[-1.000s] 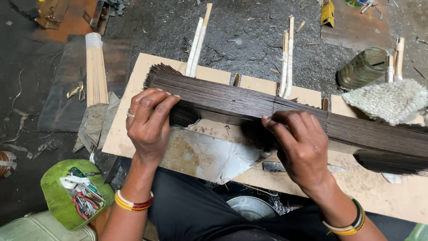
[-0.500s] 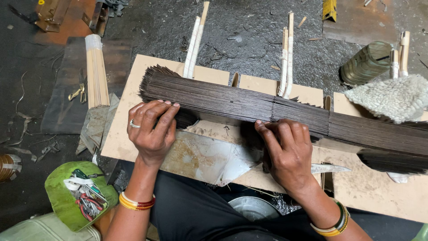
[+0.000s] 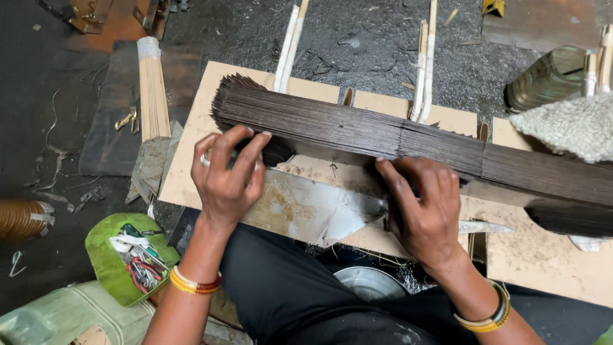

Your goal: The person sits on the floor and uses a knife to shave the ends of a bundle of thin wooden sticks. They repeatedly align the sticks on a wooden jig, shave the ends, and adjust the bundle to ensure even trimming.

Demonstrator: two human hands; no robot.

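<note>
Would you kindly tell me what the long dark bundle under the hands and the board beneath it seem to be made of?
The dark bundle looks like many thin sticks coated in matte dark paste, probably bamboo: fine parallel lines run its length and separate tips show at its end. The board looks like raw fibreboard or plywood: flat, pale tan, unvarnished, dust-stained. Left hand and right hand press against the bundle.

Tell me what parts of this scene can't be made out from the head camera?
- Right end of the dark stick bundle: cut off by the frame's right edge.
- Left hand fingertips: curled behind the bundle's near edge.
- Metal bowl: mostly hidden by the board and the right hand wrist.
- Green tray contents: too small to identify.
</note>
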